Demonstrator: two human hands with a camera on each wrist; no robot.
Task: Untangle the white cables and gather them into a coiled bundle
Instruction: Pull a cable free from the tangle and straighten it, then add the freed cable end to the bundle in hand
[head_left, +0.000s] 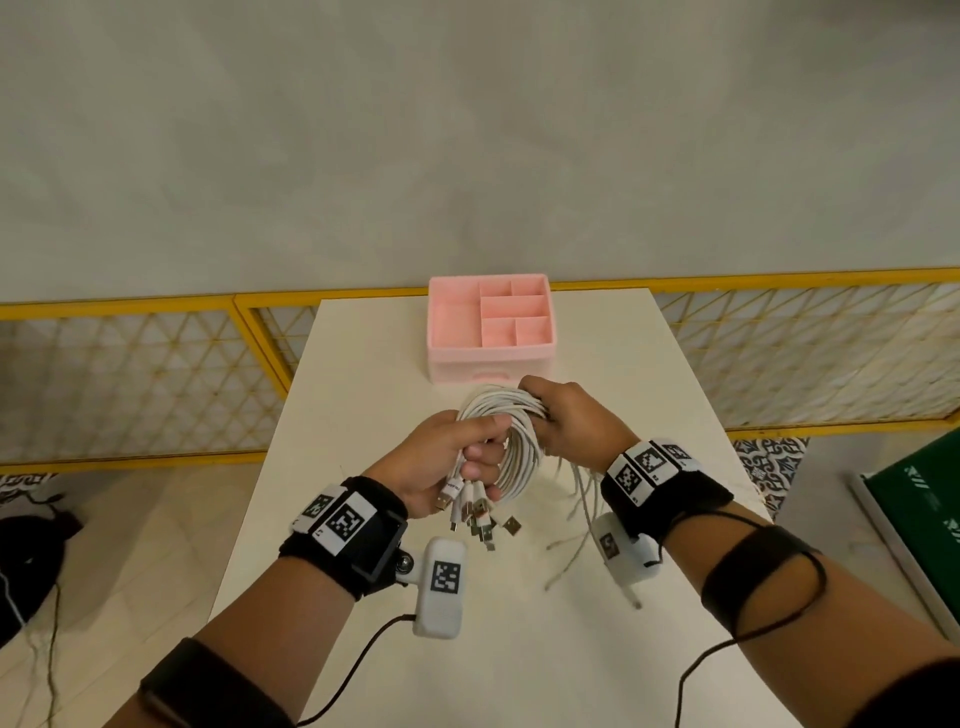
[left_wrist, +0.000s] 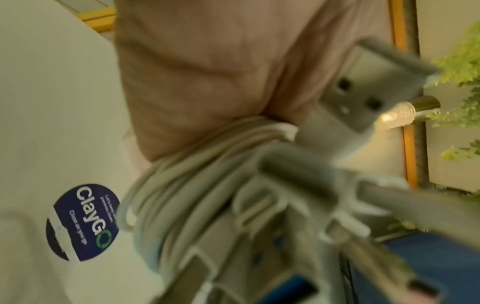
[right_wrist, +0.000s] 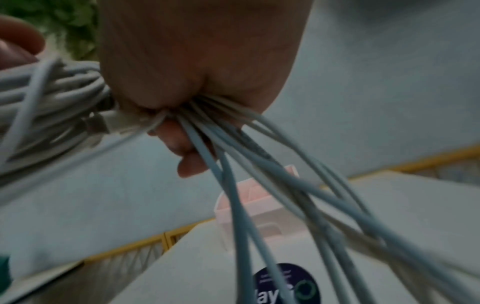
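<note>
A bundle of white cables (head_left: 511, 441) hangs looped between both hands above the white table (head_left: 649, 374). My left hand (head_left: 457, 460) grips the coil's near side, and several USB plugs (head_left: 480, 514) dangle below its fingers. My right hand (head_left: 566, 421) grips the coil's far right side. Loose cable tails (head_left: 576, 499) trail from that hand down to the table. In the left wrist view the coil (left_wrist: 197, 197) runs under my palm (left_wrist: 207, 82) with blurred plugs (left_wrist: 363, 98) close to the lens. In the right wrist view the tails (right_wrist: 272, 185) fan out of my fist (right_wrist: 197, 61).
A pink compartment organiser (head_left: 489, 325) stands at the table's far end, just beyond the hands. A round dark sticker (left_wrist: 83, 222) lies on the table top. A yellow lattice fence (head_left: 130, 374) runs behind the table. A green box (head_left: 924, 509) sits to the right.
</note>
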